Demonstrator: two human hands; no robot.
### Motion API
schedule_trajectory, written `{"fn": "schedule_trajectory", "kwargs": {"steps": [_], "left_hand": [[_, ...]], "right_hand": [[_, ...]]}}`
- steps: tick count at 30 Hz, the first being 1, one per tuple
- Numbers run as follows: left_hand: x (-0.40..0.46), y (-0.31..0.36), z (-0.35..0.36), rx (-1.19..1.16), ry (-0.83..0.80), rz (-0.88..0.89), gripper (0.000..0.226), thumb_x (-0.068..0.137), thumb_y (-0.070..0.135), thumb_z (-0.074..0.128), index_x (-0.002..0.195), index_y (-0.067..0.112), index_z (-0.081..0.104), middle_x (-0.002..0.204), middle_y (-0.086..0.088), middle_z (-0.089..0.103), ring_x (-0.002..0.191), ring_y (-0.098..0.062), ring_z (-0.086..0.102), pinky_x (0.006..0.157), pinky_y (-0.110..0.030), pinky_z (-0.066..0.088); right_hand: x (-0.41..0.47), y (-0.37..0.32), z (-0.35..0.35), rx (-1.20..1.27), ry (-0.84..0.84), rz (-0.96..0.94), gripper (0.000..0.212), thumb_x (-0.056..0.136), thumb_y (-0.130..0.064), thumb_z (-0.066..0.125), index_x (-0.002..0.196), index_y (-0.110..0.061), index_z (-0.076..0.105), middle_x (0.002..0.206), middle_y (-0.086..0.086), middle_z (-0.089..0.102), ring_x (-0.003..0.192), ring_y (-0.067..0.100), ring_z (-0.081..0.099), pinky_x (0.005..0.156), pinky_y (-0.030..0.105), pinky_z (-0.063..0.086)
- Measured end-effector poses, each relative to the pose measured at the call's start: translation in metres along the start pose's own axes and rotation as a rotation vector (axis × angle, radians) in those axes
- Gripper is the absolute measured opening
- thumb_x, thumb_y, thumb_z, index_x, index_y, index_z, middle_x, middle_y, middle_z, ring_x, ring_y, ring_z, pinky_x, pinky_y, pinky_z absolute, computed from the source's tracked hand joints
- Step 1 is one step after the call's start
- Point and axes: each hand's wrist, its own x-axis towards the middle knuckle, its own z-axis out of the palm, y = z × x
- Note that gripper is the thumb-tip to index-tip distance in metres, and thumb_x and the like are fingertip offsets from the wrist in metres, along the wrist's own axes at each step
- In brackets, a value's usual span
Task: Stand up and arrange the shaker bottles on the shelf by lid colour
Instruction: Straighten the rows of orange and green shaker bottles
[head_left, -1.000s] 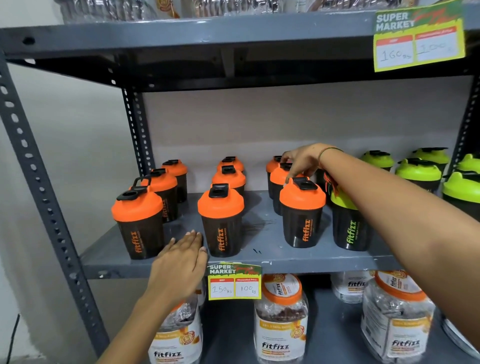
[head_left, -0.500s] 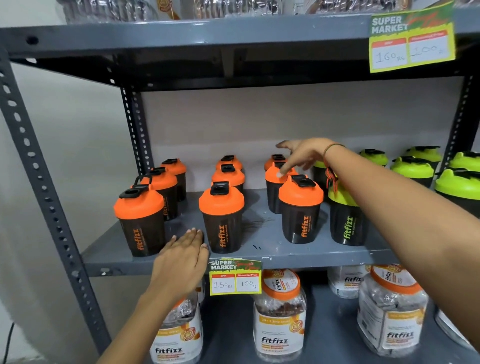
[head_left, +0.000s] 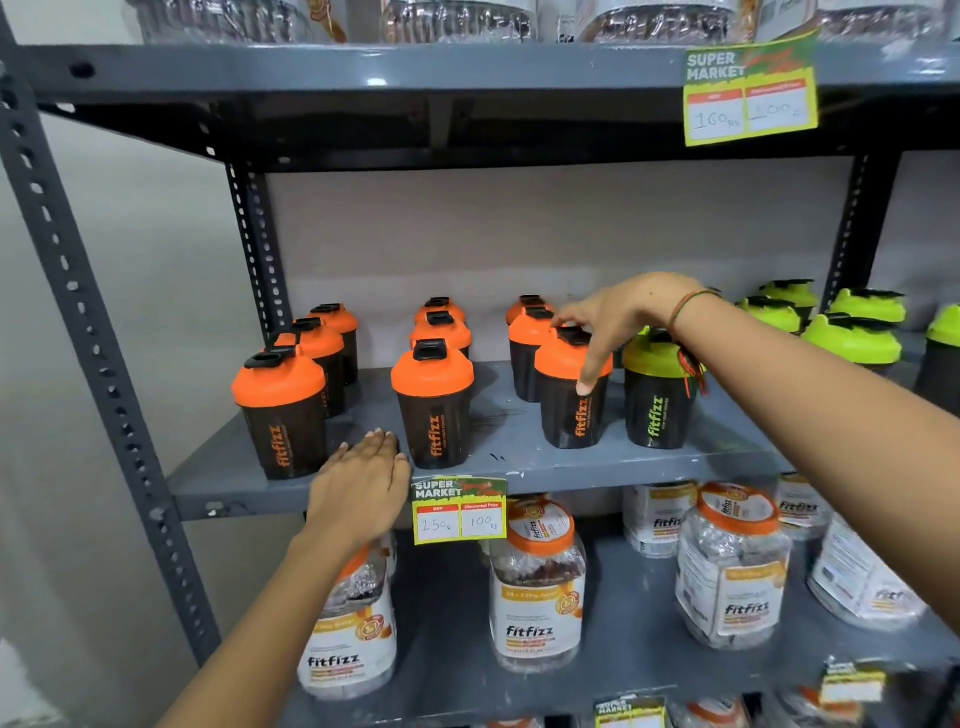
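On the shelf (head_left: 519, 460), orange-lid shakers (head_left: 434, 410) stand left and green-lid shakers (head_left: 852, 338) right, all marked "fitfizz". The right hand (head_left: 623, 317) lies over one front orange shaker (head_left: 569, 421), thumb on its side; whether it grips, I cannot tell. The left hand (head_left: 358, 488) lies flat on the shelf edge. The jars (head_left: 537, 597) below hold wrapped pieces; the tag (head_left: 460, 512) reads "SUPER MARKET", "150", "100".

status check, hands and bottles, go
Left hand flat on shelf edge. Right hand spread over front orange-lid bottle, thumb down its front. All upright, orange left, green right. Green-lid bottle close beside.

Black shaker bottles (head_left: 435, 410), orange lids left, lime-green lids (head_left: 852, 338) right; grey shelf (head_left: 519, 457); yellow-green price tag (head_left: 459, 512); orange-capped clear jars (head_left: 537, 587) below.
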Motion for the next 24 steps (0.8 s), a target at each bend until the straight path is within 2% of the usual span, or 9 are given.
{"fn": "schedule_trajectory", "kwargs": {"steps": [4, 11, 21, 24], "left_hand": [[0.0, 0.0, -0.001, -0.007, 0.002, -0.008, 0.054, 0.1, 0.032, 0.021, 0.145, 0.007, 0.035, 0.154, -0.011, 0.035, 0.143, -0.019, 0.03, 0.119, -0.037, 0.019], [-0.001, 0.002, -0.001, -0.009, 0.014, -0.011, 0.053, 0.1, 0.032, 0.022, 0.144, 0.007, 0.036, 0.153, -0.011, 0.037, 0.142, -0.02, 0.032, 0.118, -0.038, 0.021], [-0.001, 0.001, -0.001, -0.02, 0.026, -0.012, 0.054, 0.1, 0.033, 0.021, 0.144, 0.007, 0.037, 0.152, -0.012, 0.038, 0.142, -0.021, 0.033, 0.118, -0.039, 0.022], [-0.001, 0.001, -0.001, -0.02, 0.035, -0.011, 0.053, 0.1, 0.032, 0.022, 0.143, 0.006, 0.039, 0.152, -0.012, 0.039, 0.141, -0.021, 0.034, 0.117, -0.039, 0.023]], "right_hand": [[0.0, -0.004, 0.011, -0.034, 0.069, -0.001, 0.118, 0.064, -0.052, 0.086, 0.157, -0.029, 0.016, 0.16, 0.003, 0.031, 0.142, 0.027, 0.036, 0.11, 0.04, 0.036], [-0.003, -0.009, 0.016, -0.041, 0.14, -0.002, 0.109, 0.064, -0.057, 0.083, 0.152, -0.02, 0.031, 0.148, 0.005, 0.046, 0.13, 0.026, 0.048, 0.103, 0.039, 0.044], [-0.009, -0.022, 0.015, -0.012, 0.138, -0.005, 0.113, 0.062, -0.061, 0.082, 0.153, -0.022, 0.029, 0.148, 0.005, 0.045, 0.128, 0.027, 0.048, 0.096, 0.037, 0.045], [-0.01, -0.023, 0.017, 0.001, 0.15, 0.005, 0.112, 0.063, -0.06, 0.082, 0.154, -0.022, 0.028, 0.149, 0.005, 0.044, 0.13, 0.027, 0.047, 0.098, 0.039, 0.045]]}}
